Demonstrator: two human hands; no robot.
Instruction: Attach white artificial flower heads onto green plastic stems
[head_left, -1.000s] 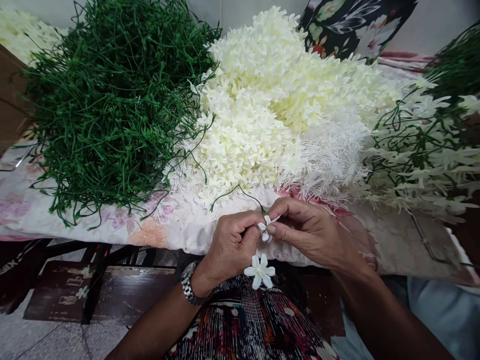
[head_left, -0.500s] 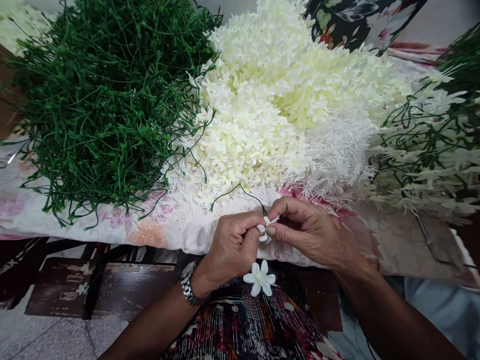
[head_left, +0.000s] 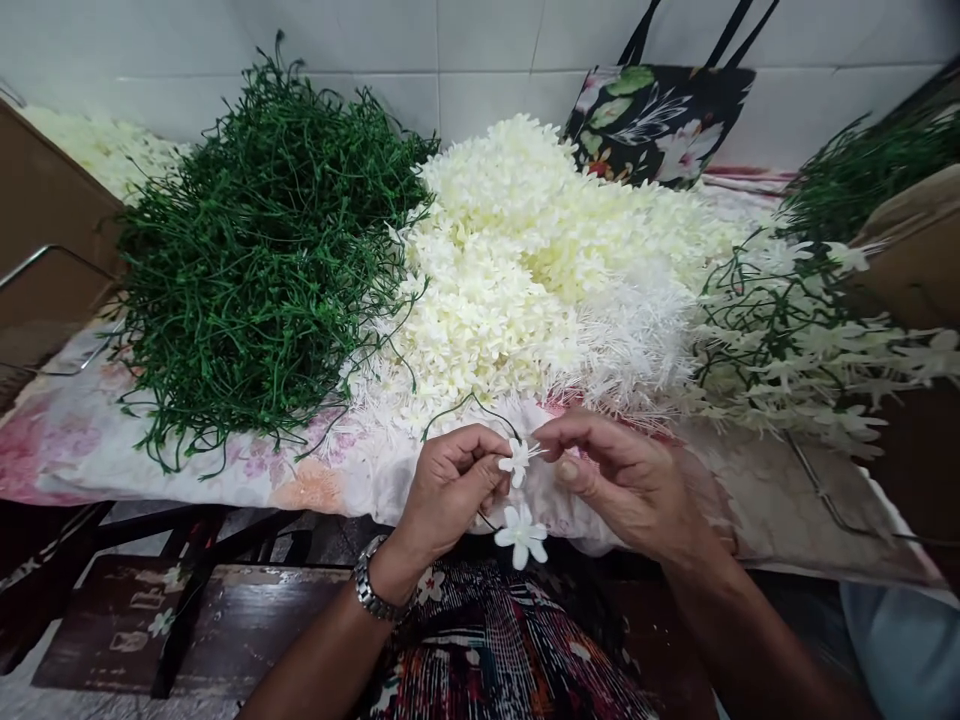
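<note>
My left hand (head_left: 457,485) is closed in a pinch on a thin green artificial stem (head_left: 491,410). A small white artificial flower (head_left: 517,460) on this stem stands at the fingertips, with fine white strands poking out to the right. A second white flower (head_left: 520,537) hangs below the hand on another branch. To the right, my right hand (head_left: 630,480) has its thumb and forefinger apart, close to the strands, with nothing visible between them. Beyond both hands lie a heap of loose white blossoms (head_left: 495,260) and a smaller pile of white strands (head_left: 637,330).
A large heap of green stems (head_left: 270,260) lies at left on the floral cloth (head_left: 225,465). Finished-looking flower sprays (head_left: 795,350) rest at right. Brown cardboard boxes (head_left: 60,210) flank the table. A floral bag (head_left: 660,125) leans near the tiled wall (head_left: 487,95). Below is a wooden bench (head_left: 262,610).
My right fingers have let go of the flower and drawn back to the right. The flower now faces outward with its strands showing. The view has tilted up, revealing more wall.
</note>
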